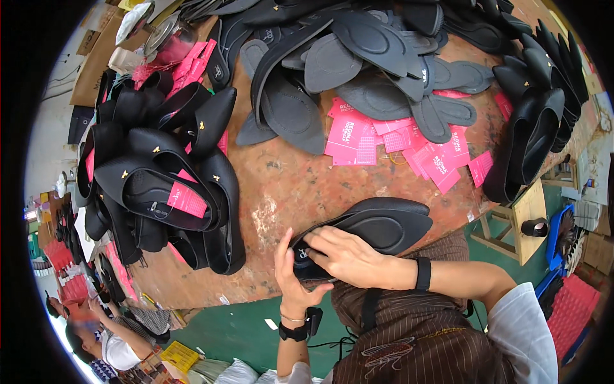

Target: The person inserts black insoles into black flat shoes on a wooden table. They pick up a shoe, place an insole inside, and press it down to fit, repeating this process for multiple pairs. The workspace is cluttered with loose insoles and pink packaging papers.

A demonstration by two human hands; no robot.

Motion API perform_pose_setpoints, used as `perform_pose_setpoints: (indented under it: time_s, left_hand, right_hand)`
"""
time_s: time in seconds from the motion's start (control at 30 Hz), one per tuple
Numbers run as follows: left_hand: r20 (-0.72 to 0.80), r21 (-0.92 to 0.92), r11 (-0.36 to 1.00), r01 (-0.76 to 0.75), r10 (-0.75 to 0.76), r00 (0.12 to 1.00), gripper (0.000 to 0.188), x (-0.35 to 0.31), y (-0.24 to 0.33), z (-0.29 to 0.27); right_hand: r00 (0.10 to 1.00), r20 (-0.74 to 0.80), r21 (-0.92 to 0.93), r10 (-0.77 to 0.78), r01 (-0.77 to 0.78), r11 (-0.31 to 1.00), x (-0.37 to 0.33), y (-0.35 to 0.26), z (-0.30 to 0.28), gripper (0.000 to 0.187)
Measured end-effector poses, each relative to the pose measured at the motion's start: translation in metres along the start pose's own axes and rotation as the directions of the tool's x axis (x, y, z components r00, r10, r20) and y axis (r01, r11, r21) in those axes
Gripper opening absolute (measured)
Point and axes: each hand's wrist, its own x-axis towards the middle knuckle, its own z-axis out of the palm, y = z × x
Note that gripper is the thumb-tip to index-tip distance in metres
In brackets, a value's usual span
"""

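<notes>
A black pointed shoe (400, 204) lies at the table's near edge with its heel toward my left hand. Over it is a dark padded insole (390, 229), its broad front part showing an oval raised outline. Cupped round the heel end, my left hand (293, 272) has its fingers on the far side and its thumb on the near side. My right hand (348, 256) reaches in from the right with bent fingers at the heel end of the insole, where a small pale print shows. Its palm hides the middle of both pieces, and the fingertips are partly hidden.
Black shoes (166, 173) are piled at the left, some with pink tags. Loose insoles (364, 57) heap at the back over pink cards (355, 137). More shoes (534, 137) line the right edge. A wooden stool (521, 224) stands beyond; another person (118, 342) sits lower left.
</notes>
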Motion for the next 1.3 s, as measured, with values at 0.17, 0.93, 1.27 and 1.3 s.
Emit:
perform_pose_setpoints:
  time_s: [0.17, 0.93, 1.27, 1.3]
  left_hand:
    - [0.036, 0.081, 0.997, 0.004, -0.007, 0.999, 0.035, 0.006, -0.006, -0.002]
    - [0.405, 0.528, 0.849, -0.008, -0.243, 0.881, 0.022, 0.008, 0.123, 0.074]
    - [0.481, 0.574, 0.818, -0.039, -0.298, 0.825, 0.027, -0.018, 0.108, 0.085]
    - [0.5, 0.573, 0.818, -0.047, -0.303, 0.811, 0.027, -0.014, 0.11, 0.085]
  right_hand:
    - [0.991, 0.133, 0.208, -0.031, 0.003, 0.978, 0.001, 0.005, 0.015, 0.043]
    - [0.879, -0.326, 0.105, 0.349, -0.333, 0.937, 0.016, 0.021, -0.107, 0.027]
    - [0.972, -0.084, -0.341, 0.218, -0.233, 0.911, -0.04, 0.001, -0.056, 0.046]
    - [0.969, -0.126, -0.391, 0.212, -0.245, 0.887, -0.024, 0.013, -0.054, 0.049]
